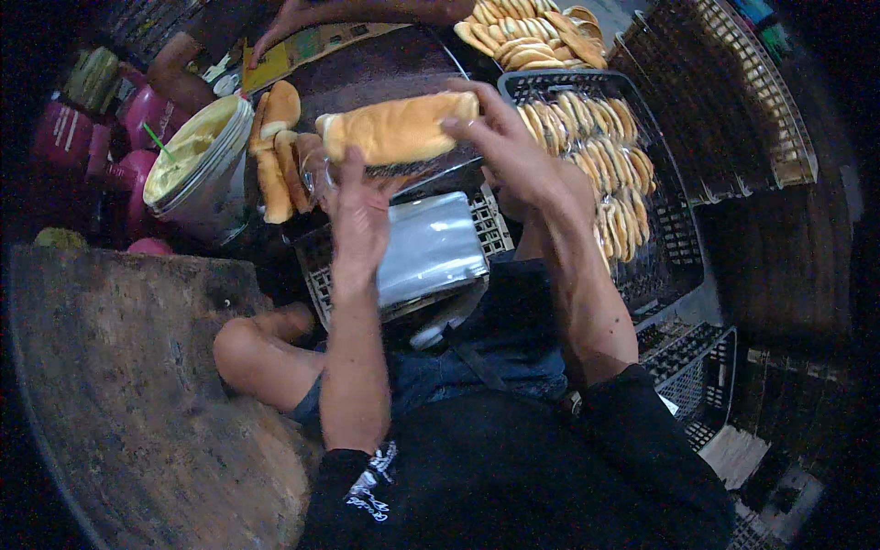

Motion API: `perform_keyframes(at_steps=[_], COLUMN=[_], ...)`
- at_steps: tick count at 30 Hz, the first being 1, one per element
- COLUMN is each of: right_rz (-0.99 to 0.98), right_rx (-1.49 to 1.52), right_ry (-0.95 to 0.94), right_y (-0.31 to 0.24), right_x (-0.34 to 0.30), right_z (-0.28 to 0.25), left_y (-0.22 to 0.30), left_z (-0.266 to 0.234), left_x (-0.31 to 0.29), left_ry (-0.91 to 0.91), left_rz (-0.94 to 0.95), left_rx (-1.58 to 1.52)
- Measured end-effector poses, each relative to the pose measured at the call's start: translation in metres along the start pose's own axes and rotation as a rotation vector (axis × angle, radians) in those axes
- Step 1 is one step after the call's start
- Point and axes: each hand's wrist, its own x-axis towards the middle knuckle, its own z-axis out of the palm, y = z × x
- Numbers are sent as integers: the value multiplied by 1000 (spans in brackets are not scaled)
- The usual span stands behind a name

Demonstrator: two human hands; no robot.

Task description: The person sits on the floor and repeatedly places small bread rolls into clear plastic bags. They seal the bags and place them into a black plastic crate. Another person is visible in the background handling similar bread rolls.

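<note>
A long golden bread loaf [394,128] is held up in front of me, lying crosswise between both hands. My left hand [356,215] grips its left end from below, the thumb on the near side. The right end is pinched in my right hand [504,147], thumb in front and fingers over the top. Clear plastic [316,170] shows by the loaf's left end; I cannot tell whether it wraps the loaf. Just below lies a stack of clear plastic bags [431,247] on an upturned crate [321,289]. More loaves [272,179] stand left of my left hand.
A white bucket [243,119] of pale yellow cream with a green-handled tool stands at the left. On the right, a black crate [678,188] holds rows of bagged buns [591,119]. Loose buns [532,37] lie beyond. Another person's hand [275,27] reaches in at top left.
</note>
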Motion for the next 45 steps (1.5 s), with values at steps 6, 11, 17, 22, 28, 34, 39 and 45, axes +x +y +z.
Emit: perform_keyframes(at_steps=[6, 11, 17, 22, 28, 34, 39, 45], right_rz=[-732, -859, -241, 541, 801, -284, -157, 22], right_rx=[-773, -876, -970, -1248, -1175, -746, -649, -776], right_ry=[247, 419, 454, 785, 58, 167, -468, 95], right_y=[-5, -5, 19, 151, 225, 75, 35, 29], right_x=[-6, -20, -70, -168, -143, 24, 28, -47], right_z=[48, 20, -139, -297, -397, -256, -45, 1], left_y=[6, -17, -84, -76, -108, -103, -58, -49], left_z=[-42, -4, 96, 4, -88, -104, -64, -27], left_x=[-5, 8, -6, -17, -28, -24, -57, -47], left_ry=[196, 153, -434, -305, -494, -501, -178, -209], left_rz=[-103, -74, 108, -417, -693, -721, -426, -352], left_rx=[-434, 53, 662, 1679, 2006, 1559, 1268, 1026])
